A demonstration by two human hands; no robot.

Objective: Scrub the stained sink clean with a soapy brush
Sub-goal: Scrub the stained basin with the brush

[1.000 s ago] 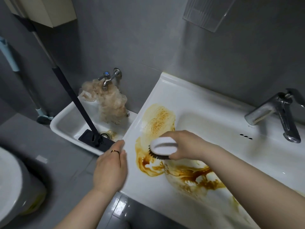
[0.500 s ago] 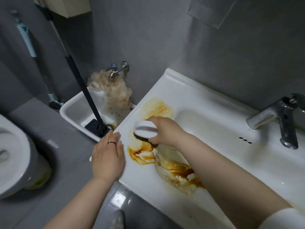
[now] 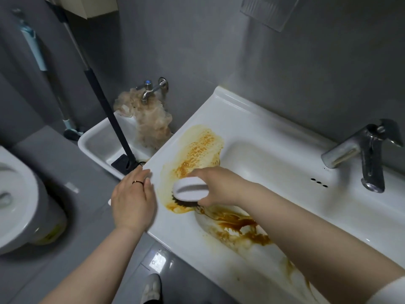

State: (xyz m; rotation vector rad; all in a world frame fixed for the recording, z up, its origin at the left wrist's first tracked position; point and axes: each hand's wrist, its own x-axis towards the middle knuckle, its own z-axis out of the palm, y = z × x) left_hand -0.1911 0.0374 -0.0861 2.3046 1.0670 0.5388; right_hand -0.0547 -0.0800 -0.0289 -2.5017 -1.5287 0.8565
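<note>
A white sink (image 3: 258, 119) fills the right half of the view. Brown and yellow stains (image 3: 198, 150) spread over its left deck and run along the front rim (image 3: 238, 227), with foamy bubbles in the upper patch. My right hand (image 3: 221, 187) grips a white scrub brush (image 3: 190, 189) with dark bristles, pressed onto the stained deck. My left hand (image 3: 132, 200), wearing a ring, rests flat on the sink's left corner, fingers straight.
A chrome faucet (image 3: 361, 152) stands at the right. A low white mop basin (image 3: 98, 141) on the left holds a black-handled tool (image 3: 105, 106) and a dirty mop head (image 3: 151, 126) under a wall tap (image 3: 151, 87). A toilet (image 3: 17, 194) is at far left.
The brush and my right hand slid down toward the front of the deck after a stroke up toward the foamy patch. The left hand stayed on the sink's corner. The camera shifted slightly.
</note>
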